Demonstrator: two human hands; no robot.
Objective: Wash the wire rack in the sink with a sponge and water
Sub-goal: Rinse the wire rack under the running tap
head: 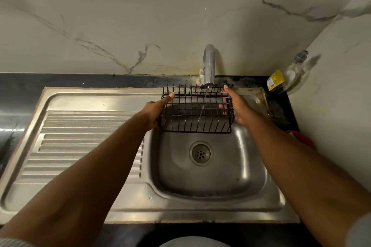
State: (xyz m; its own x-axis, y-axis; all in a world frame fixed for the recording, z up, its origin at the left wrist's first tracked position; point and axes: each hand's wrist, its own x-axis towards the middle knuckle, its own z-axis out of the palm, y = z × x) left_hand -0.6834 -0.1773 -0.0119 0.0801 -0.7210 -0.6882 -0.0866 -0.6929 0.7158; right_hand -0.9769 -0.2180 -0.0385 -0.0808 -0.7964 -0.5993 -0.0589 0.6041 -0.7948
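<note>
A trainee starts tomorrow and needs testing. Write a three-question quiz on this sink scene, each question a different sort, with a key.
1. True or false: the left grip and the right grip hold the wire rack at opposite ends.
2. Water from the tap falls: A beside the rack; B through the rack; C not at all.
3. Fill in: the soap bottle stands to the tap's ____ side.
Key: 1 true; 2 B; 3 right.
</note>
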